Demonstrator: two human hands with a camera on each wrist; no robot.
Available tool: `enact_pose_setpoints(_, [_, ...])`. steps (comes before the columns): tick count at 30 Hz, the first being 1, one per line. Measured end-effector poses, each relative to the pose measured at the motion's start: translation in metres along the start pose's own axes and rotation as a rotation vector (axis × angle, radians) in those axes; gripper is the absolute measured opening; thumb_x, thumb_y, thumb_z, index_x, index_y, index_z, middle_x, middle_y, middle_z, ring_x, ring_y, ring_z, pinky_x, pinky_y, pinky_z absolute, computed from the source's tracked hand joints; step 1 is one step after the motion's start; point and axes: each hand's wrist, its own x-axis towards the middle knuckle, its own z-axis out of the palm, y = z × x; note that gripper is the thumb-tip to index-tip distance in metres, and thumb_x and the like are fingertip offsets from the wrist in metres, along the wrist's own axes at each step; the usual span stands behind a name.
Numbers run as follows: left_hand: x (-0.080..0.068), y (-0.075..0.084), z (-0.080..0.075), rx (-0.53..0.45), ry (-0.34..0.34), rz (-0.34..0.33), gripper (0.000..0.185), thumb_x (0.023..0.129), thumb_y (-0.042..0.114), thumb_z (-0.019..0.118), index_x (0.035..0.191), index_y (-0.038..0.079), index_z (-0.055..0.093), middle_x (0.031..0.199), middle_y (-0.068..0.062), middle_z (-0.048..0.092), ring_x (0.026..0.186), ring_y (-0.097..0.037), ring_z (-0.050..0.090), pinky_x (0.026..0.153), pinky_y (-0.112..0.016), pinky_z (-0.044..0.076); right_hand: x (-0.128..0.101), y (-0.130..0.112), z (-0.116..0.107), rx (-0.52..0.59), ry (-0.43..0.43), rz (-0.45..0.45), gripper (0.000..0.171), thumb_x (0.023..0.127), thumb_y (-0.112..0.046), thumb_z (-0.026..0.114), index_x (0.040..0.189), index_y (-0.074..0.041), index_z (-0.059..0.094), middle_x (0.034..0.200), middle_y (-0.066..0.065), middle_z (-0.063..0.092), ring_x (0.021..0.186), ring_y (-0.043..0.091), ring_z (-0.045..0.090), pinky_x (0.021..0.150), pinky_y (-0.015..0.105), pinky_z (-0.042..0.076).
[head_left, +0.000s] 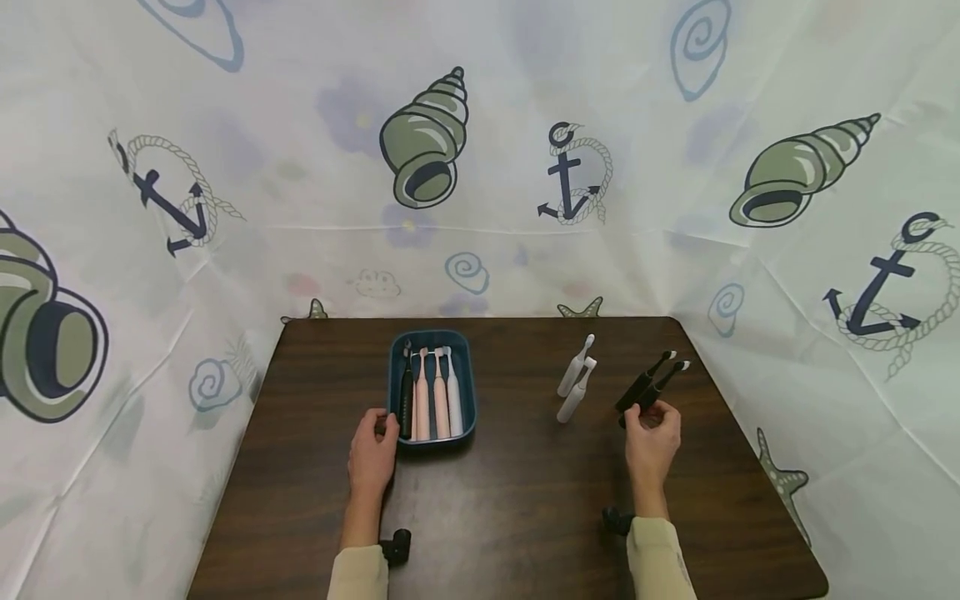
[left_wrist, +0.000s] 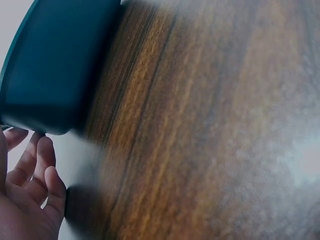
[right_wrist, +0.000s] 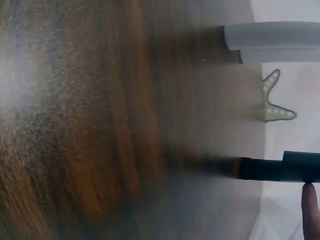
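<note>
A dark blue tray (head_left: 470, 421) lies on the table, with a black electric toothbrush (head_left: 407, 400), two pink ones (head_left: 422, 404) and a pale one (head_left: 454, 404) side by side in it. My left hand (head_left: 372, 450) holds the tray's near left side; in the left wrist view its fingertips meet the outer wall (left_wrist: 55, 65). At the right, my right hand (head_left: 654, 433) pinches the nearer of two black electric toothbrushes (head_left: 660, 385) between thumb and fingers. In the right wrist view a fingertip (right_wrist: 310, 200) touches its dark handle (right_wrist: 302, 167). Whether its base touches the table I cannot tell.
Two white electric toothbrushes (head_left: 574, 400) stand upright between the tray and the black pair. The second black toothbrush (head_left: 637, 388) is just behind the pinched one. A patterned cloth (head_left: 510, 275) hangs around the brown table (head_left: 517, 517).
</note>
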Motion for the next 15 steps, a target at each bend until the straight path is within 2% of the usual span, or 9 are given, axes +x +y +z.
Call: enact_pose_setpoints(15, [0.001,0.0,0.001,-0.018,-0.001,-0.006,0.036,0.11,0.045,0.053,0.134,0.02,0.064,0.126,-0.008,0.073,0.104,-0.029,0.07,0.09,-0.054,0.048,0.008,0.031,0.007,-0.034,-0.001,-0.002,0.034,0.099,-0.013,0.07,0.125,0.005,0.059,0.116,0.015,0.06,0.103,0.028,0.061,0.073,0.003,0.046])
